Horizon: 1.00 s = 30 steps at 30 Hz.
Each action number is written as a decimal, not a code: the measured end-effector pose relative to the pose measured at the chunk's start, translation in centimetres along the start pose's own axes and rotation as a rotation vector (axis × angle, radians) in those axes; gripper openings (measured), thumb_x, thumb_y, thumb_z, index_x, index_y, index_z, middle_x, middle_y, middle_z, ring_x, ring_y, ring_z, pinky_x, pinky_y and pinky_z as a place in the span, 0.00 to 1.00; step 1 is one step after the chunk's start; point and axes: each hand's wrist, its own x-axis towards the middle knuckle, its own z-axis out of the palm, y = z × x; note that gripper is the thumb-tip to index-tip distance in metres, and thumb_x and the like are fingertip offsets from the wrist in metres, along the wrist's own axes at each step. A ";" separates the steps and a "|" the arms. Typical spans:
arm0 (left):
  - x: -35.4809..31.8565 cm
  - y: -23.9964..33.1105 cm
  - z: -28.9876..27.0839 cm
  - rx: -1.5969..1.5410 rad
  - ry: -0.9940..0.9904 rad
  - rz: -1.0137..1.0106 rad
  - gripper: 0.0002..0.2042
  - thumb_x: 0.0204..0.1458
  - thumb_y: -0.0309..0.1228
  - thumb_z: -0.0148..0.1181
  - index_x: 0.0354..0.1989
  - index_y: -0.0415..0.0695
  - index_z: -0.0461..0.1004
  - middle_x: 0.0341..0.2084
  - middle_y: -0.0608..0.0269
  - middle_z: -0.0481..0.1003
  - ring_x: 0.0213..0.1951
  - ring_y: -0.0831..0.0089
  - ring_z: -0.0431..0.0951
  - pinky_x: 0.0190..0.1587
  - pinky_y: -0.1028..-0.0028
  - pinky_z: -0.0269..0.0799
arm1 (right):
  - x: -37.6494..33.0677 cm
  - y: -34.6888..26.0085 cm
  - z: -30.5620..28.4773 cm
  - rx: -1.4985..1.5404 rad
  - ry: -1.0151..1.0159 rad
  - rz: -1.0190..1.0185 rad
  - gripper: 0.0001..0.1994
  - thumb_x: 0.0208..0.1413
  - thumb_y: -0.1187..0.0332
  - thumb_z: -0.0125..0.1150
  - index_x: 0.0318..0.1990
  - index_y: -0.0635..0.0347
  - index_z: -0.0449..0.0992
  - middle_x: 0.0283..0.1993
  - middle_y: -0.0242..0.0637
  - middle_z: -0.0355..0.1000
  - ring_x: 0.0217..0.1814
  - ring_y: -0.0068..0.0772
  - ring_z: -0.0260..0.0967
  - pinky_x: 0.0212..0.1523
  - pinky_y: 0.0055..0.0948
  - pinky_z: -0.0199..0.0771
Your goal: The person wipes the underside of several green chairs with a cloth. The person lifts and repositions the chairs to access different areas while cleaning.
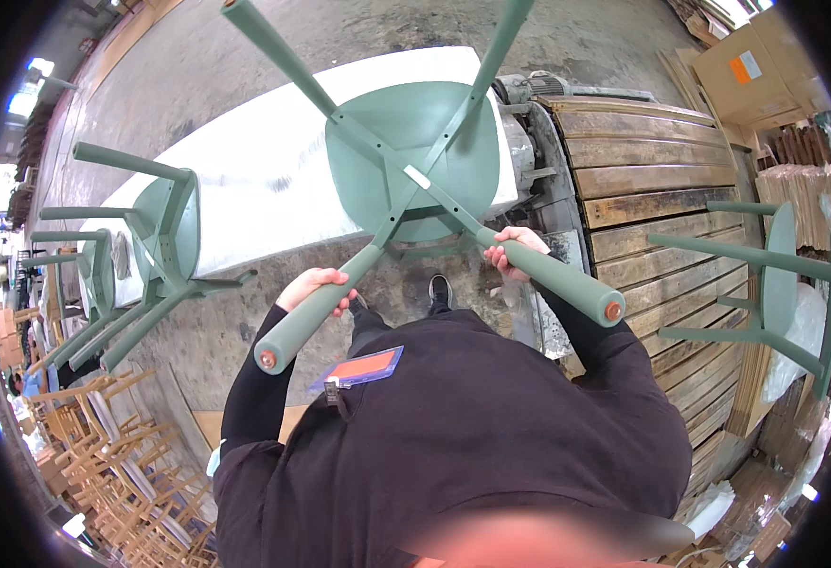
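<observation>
Matt green-painted chair [413,151]; bare rough wooden slats [643,180].

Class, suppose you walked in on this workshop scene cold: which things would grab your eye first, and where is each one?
Dead centre, an upside-down green wooden stool with a round seat rests on a long white table, its legs fanning toward the camera. The person's left hand and right hand each grip one thick leg. More green stools lie along the table's left end, and another green stool lies on the wooden slatted pallet at right.
</observation>
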 end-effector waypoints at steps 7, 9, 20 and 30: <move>2.6 1.9 2.9 -0.019 0.080 -0.007 0.17 0.58 0.35 0.58 0.49 0.32 0.69 0.36 0.53 0.78 0.28 0.72 0.79 0.26 0.74 0.77 | -0.2 -2.9 -1.7 -0.020 -0.023 -0.073 0.17 0.55 0.66 0.59 0.45 0.72 0.66 0.34 0.34 0.70 0.27 0.22 0.71 0.26 0.21 0.76; 2.8 1.5 2.9 -0.031 0.112 0.015 0.18 0.60 0.36 0.55 0.50 0.33 0.70 0.39 0.50 0.79 0.28 0.71 0.80 0.27 0.71 0.78 | 0.1 -3.2 -1.6 -0.010 0.020 -0.068 0.21 0.58 0.60 0.57 0.47 0.74 0.65 0.34 0.35 0.72 0.28 0.23 0.71 0.26 0.20 0.75; -1.5 -3.8 6.8 -0.361 0.336 0.601 0.41 0.65 0.64 0.33 0.73 0.39 0.56 0.63 0.41 0.68 0.68 0.51 0.64 0.63 0.48 0.67 | 10.7 6.1 3.6 -0.668 0.166 -0.873 0.13 0.68 0.62 0.53 0.45 0.60 0.79 0.26 0.31 0.72 0.25 0.25 0.72 0.28 0.29 0.75; -6.8 -0.6 8.8 0.599 0.140 1.312 0.52 0.41 0.74 0.56 0.62 0.37 0.63 0.43 0.48 0.78 0.57 0.50 0.73 0.69 0.42 0.52 | 16.5 -16.2 17.8 -1.441 1.310 -1.514 0.21 0.53 0.54 0.70 0.53 0.47 0.78 0.57 0.35 0.72 0.65 0.43 0.64 0.63 0.57 0.59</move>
